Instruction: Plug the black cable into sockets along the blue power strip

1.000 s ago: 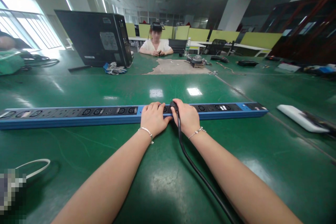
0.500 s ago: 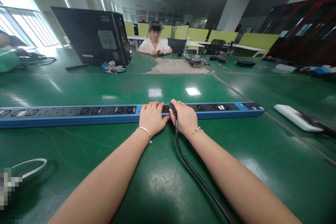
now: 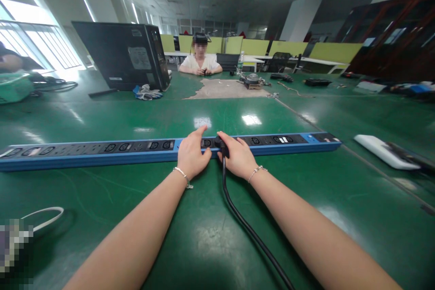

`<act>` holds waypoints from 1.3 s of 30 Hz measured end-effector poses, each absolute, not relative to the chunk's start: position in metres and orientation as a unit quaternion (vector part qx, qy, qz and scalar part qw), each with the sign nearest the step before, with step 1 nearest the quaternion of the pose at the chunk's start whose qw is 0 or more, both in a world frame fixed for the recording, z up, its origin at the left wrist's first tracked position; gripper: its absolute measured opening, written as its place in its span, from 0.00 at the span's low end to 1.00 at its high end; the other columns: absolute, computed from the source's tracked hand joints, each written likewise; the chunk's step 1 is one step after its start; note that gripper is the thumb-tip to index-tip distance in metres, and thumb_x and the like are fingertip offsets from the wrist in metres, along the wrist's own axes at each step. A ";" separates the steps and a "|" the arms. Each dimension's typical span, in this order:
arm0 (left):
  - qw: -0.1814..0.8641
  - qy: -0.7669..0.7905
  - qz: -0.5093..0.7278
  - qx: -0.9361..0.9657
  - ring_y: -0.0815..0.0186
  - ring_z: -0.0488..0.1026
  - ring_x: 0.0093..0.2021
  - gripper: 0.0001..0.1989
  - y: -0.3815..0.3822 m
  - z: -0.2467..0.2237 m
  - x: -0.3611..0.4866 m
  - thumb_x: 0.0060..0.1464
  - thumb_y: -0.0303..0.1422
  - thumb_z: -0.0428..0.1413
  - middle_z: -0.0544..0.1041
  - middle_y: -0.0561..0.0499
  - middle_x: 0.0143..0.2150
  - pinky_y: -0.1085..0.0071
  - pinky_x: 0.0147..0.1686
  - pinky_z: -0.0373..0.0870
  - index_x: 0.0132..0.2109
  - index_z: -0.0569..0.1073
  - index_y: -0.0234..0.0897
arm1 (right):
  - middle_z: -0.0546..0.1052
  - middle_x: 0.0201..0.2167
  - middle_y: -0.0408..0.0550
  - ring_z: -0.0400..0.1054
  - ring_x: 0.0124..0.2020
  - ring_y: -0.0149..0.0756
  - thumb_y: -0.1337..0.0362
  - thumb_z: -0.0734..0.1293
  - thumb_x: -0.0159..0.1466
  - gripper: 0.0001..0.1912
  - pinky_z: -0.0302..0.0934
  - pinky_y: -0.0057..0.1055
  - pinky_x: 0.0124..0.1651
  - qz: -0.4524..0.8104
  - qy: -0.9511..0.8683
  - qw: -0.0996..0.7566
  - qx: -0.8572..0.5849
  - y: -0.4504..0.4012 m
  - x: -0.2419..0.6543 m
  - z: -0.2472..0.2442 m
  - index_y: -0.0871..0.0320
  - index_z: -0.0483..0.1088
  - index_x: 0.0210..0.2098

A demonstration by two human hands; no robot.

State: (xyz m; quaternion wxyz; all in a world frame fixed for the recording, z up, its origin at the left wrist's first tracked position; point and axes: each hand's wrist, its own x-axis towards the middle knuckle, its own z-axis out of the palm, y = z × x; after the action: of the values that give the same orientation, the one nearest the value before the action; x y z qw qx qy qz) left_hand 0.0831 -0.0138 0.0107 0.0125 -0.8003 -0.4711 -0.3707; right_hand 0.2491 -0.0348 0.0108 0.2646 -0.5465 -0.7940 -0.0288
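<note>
A long blue power strip (image 3: 102,159) with a black face of several sockets lies across the green table. My right hand (image 3: 239,156) is closed around a black plug (image 3: 222,144) at the strip's middle. How far the plug sits in a socket cannot be made out. From the plug, a thick black power cord (image 3: 243,217) runs toward me between my forearms. Just left of it, my left hand (image 3: 193,153) rests over the strip, open, its thumb apart from the raised fingers. One socket shows between the two hands.
A black computer case (image 3: 118,54) stands at the back left, with work gloves (image 3: 147,93) beside it. A white object (image 3: 384,150) lies past the strip's right end. Across the table sits a person (image 3: 200,61). A white loop (image 3: 47,213) is at near left.
My left hand has loosened on the strip, its fingers lifting and spreading from the thumb. My right hand remains at the plug, shifted slightly. The view has tilted a little.
</note>
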 end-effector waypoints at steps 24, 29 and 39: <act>0.073 -0.455 -0.288 -0.840 0.64 0.69 0.50 0.17 -0.015 0.016 0.111 0.59 0.33 0.47 0.73 0.54 0.53 0.62 0.52 0.58 0.54 0.68 0.49 | 0.66 0.57 0.56 0.54 0.60 0.42 0.65 0.58 0.60 0.29 0.43 0.40 0.61 -0.059 -0.765 0.260 -0.586 -0.039 0.244 0.001 0.68 0.57 0.59; 0.031 -0.473 -0.297 -0.829 0.66 0.70 0.49 0.18 -0.016 0.014 0.118 0.56 0.28 0.47 0.72 0.52 0.54 0.67 0.47 0.63 0.53 0.68 0.45 | 0.64 0.58 0.58 0.53 0.61 0.41 0.65 0.57 0.61 0.29 0.42 0.38 0.62 -0.069 -0.760 0.258 -0.592 -0.038 0.243 -0.002 0.71 0.56 0.60; 0.001 -0.467 -0.305 -0.830 0.64 0.70 0.47 0.14 -0.017 0.017 0.125 0.56 0.26 0.46 0.74 0.49 0.47 0.67 0.46 0.65 0.48 0.68 0.41 | 0.61 0.60 0.59 0.52 0.61 0.45 0.63 0.57 0.61 0.26 0.44 0.40 0.62 -0.075 -0.750 0.245 -0.609 -0.037 0.244 -0.001 0.69 0.62 0.56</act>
State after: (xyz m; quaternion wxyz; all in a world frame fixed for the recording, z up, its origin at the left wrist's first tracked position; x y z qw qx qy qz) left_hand 0.1248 -0.0165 0.0165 0.0006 -0.8301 -0.4666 -0.3054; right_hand 0.2439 -0.0366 -0.0012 0.2450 -0.6093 -0.7505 -0.0746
